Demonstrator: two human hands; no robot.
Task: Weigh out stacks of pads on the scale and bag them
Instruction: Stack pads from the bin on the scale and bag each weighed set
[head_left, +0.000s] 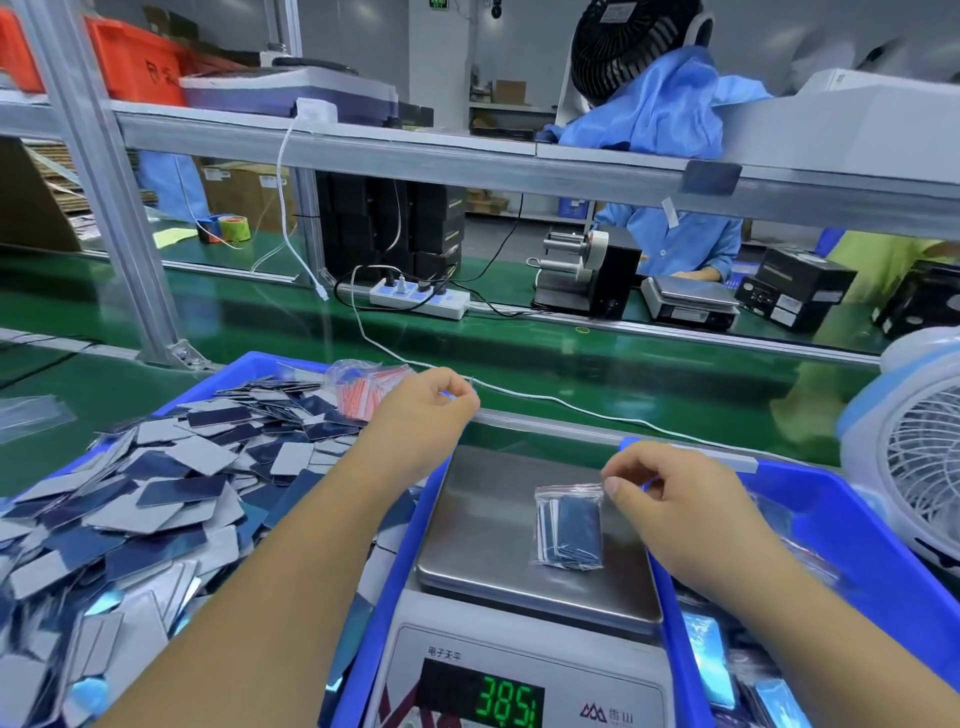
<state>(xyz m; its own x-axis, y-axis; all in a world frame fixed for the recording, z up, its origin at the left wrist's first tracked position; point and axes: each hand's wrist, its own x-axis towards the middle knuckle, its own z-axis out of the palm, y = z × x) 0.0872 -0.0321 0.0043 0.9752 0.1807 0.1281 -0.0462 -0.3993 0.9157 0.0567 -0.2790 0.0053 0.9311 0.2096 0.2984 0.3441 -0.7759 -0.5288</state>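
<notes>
One filled zip bag (570, 526) on scale pan (483, 525); our R hand (655, 491) pinches its top, L hand (431, 402) curled, contents unclear; we should press seal fully w/o leaning on pan

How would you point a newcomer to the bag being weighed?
Find the steel scale between the two blue bins. On its pan lies a small clear bag of dark pads, its red-striped top pinched by the right hand.
</notes>
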